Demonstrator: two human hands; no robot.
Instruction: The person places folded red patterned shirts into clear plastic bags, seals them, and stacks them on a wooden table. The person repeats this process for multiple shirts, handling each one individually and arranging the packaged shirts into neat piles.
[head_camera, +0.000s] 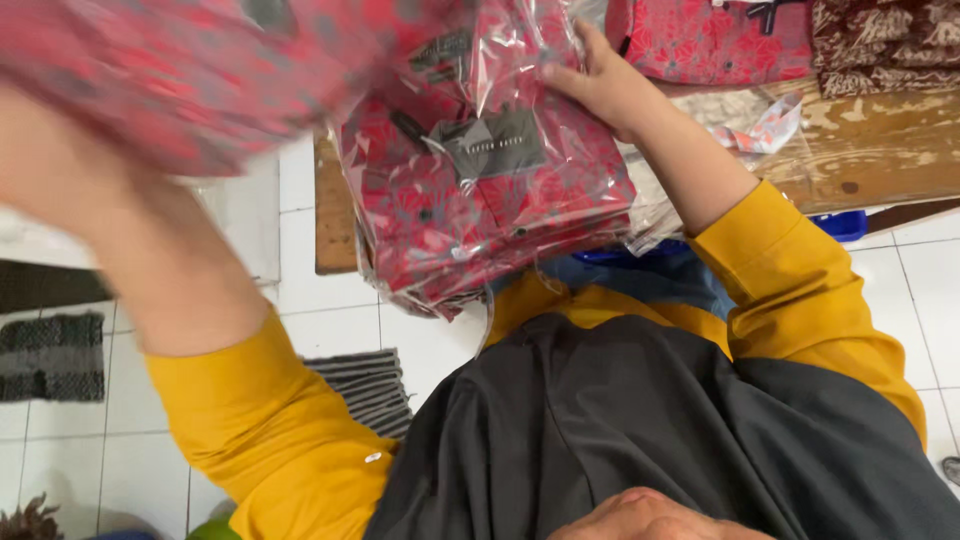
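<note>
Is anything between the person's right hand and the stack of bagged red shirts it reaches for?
No. The right hand already lies flat on the clear wrapping of the top bagged red shirt, nothing between them. The left hand is hidden behind a blurred red shirt raised at upper left.

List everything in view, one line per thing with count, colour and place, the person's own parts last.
packed shirts: stack, count unclear, red patterned, in clear plastic, against the chest
blurred shirt: one, red and grey, top left
folded red cloth: one, top, on table
brown patterned cloth: one, top right
wooden table: one, brown, upper right
striped mat: one, grey, floor
dark mat: one, left floor
right hand: on the stack's top
left hand: hidden behind the blurred shirt
</note>
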